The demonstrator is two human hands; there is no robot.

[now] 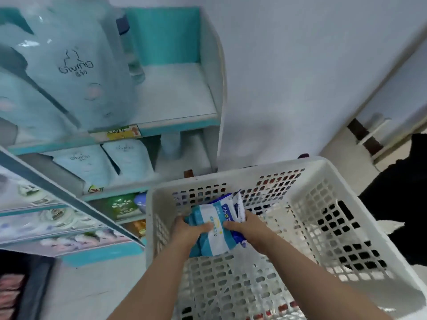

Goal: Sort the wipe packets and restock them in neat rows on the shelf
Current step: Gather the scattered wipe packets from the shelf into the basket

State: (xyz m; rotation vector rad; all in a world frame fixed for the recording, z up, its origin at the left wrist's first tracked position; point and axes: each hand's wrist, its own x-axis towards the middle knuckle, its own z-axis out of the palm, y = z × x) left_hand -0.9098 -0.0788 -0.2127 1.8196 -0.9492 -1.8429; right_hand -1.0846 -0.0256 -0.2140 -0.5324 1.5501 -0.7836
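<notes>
Both hands reach into a white perforated basket (pixel 342 188). My left hand (pixel 190 228) and my right hand (pixel 243 228) together grip a small bundle of blue-and-white wipe packets (pixel 216 239), held just above the basket floor near its left wall. A darker blue packet (pixel 240 237) sticks out on the right side of the bundle. The teal-and-white shelf unit (pixel 184 105) stands to the upper left; the right part of its top shelf board is bare.
Large pale blue bags (pixel 69 72) fill the left of the top shelf, and smaller ones (pixel 104 160) sit a level below. Green and orange packs (pixel 122 205) lie lower still. A white wall is behind. A dark shape (pixel 397 199) is at right.
</notes>
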